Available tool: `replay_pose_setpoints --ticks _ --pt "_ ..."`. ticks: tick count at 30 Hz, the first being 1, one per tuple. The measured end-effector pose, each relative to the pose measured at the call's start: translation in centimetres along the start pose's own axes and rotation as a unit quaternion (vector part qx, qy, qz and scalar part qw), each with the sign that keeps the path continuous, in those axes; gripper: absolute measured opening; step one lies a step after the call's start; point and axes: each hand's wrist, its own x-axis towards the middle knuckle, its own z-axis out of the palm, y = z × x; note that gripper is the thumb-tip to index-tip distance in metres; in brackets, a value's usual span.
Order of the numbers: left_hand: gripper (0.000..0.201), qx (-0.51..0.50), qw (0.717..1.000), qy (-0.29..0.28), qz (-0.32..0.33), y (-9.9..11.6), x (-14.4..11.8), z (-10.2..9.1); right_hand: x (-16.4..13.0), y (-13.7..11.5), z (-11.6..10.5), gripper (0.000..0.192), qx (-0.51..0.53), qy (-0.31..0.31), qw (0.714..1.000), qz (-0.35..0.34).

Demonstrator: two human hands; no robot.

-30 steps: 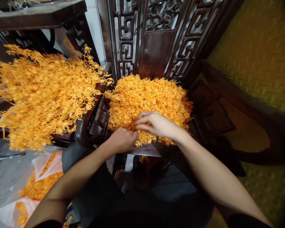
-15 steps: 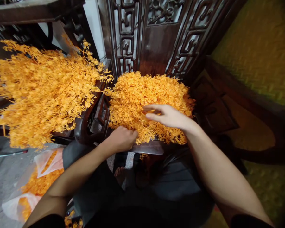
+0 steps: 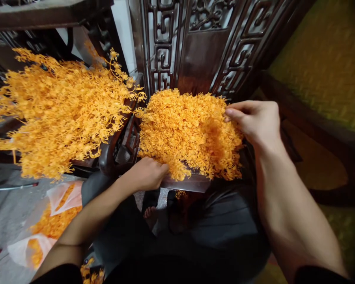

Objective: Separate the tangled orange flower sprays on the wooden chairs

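Note:
A heaped pile of small, spindly orange plastic pieces (image 3: 177, 126) lies on a dark wooden chair seat (image 3: 192, 183) in front of me. My left hand (image 3: 149, 173) is closed in a fist at the pile's near left edge, and a spray of orange pieces sticks out beside its fingertips. At the pile's right edge, my right hand (image 3: 257, 118) is raised with thumb and fingers pinched together; what lies between them is too small to make out.
A larger, looser heap of orange sprays (image 3: 65, 118) rests on wooden furniture at the left. Below it, a plastic bag (image 3: 62, 195) with more orange pieces stands on the grey floor. A carved chair back (image 3: 204, 59) rises behind the pile. Woven yellowish matting (image 3: 328, 71) is at the right.
My right hand has moved from over the middle of the pile to its right edge, and its fingers have closed into a pinch. The left fist stays nearly in place.

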Motion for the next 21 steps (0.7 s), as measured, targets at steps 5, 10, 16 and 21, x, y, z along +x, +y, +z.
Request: replay_pose_setpoints --ticks 5,10,16,21 --pt "0.026 -0.004 1.000 -0.019 0.024 0.6 0.6 0.5 -3.2 -2.8 2.8 0.033 0.010 -0.328 0.930 -0.169" --pt "0.021 -0.005 1.000 -0.009 0.024 0.3 0.5 0.6 -4.9 -5.1 6.8 0.036 0.011 -0.491 0.843 -0.219" --pt "0.033 -0.149 0.988 0.046 0.002 -1.0 -0.3 1.4 0.3 -0.8 2.3 0.037 0.173 0.069 0.981 -0.048" --pt "0.042 -0.206 0.924 0.261 -0.187 -2.2 1.0 2.7 -1.5 0.6 3.0 0.030 0.212 -0.114 0.969 0.058"
